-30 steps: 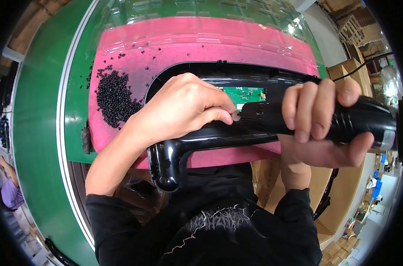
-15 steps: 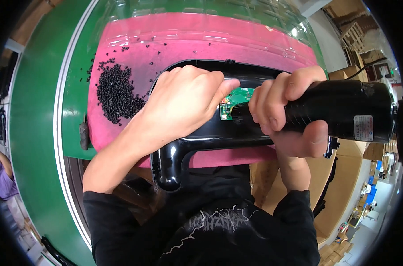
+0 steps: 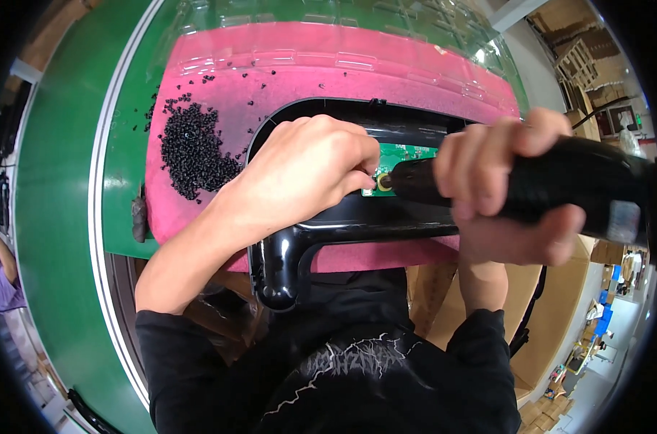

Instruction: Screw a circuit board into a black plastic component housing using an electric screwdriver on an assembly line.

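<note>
My right hand (image 3: 495, 173) is wrapped round a black electric screwdriver (image 3: 574, 184), which lies almost level and is blurred by motion. The driver's nose points left over a green circuit board (image 3: 409, 152), close to a yellowish ring on it. The board sits inside a glossy black plastic housing (image 3: 365, 224) with a rounded leg toward me. My left hand (image 3: 307, 166) rests over the housing's left part. Its thumb and fingers are pinched together beside the driver's tip; what they hold, if anything, is too small and hidden to name.
Under the housing is a pink mat (image 3: 321, 76) on a green table (image 3: 68, 181). A pile of small black screws (image 3: 192, 148) lies at the left. Clear plastic trays (image 3: 328, 47) cover the far side. A cardboard box (image 3: 560, 311) stands at the right.
The screwdriver and my right hand have shifted right, uncovering more of the board. My left thumb, stretched out before, has bent down toward the board beside the driver's tip.
</note>
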### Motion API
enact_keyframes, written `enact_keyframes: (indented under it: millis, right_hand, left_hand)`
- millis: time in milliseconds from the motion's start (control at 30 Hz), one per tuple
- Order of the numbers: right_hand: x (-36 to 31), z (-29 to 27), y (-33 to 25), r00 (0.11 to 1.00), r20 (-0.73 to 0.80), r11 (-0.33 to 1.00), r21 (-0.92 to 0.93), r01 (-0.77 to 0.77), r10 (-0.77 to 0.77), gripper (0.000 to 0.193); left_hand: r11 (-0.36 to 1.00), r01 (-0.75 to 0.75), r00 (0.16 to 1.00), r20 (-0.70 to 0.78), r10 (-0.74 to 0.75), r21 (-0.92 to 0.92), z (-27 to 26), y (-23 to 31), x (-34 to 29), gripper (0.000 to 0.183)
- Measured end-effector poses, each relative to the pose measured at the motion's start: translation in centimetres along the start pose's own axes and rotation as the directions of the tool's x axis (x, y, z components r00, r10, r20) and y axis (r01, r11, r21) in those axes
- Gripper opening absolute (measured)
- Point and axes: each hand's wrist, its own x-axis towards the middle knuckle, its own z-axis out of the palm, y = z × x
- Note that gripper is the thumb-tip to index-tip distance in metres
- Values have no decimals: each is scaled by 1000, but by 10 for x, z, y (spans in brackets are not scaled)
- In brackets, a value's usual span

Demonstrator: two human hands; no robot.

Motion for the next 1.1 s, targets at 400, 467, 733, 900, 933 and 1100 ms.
enact_keyframes:
  millis: [400,467,733,900,933,1100]
  right_hand:
    - [3,-6,-41,999,-21,999,-13,50,-51,56]
    - [3,-9,-41,999,30,999,-8,45,-45,58]
    - [-9,-37,-42,1000,-14,988,-153,26,-28,59]
    - [-22,-32,-38,944,-329,943,-304,-138,31,57]
    - [-23,-34,-37,942,-335,944,-299,-142,36,57]
    - [-28,-41,-27,934,-352,948,-271,-164,61,54]
  left_hand:
    - [958,-201,979,-78,188,-205,5,-2,6,16]
    - [949,-200,980,-55,192,-244,5,-3,8,17]
    - [958,-27,993,-119,-7,-286,-3,0,4,76]
    - [919,-193,931,-359,61,-345,-4,-4,7,35]
    - [915,-194,927,-371,53,-354,-5,-5,7,31]
    - [932,-117,919,-393,-29,-343,-1,-8,7,17]
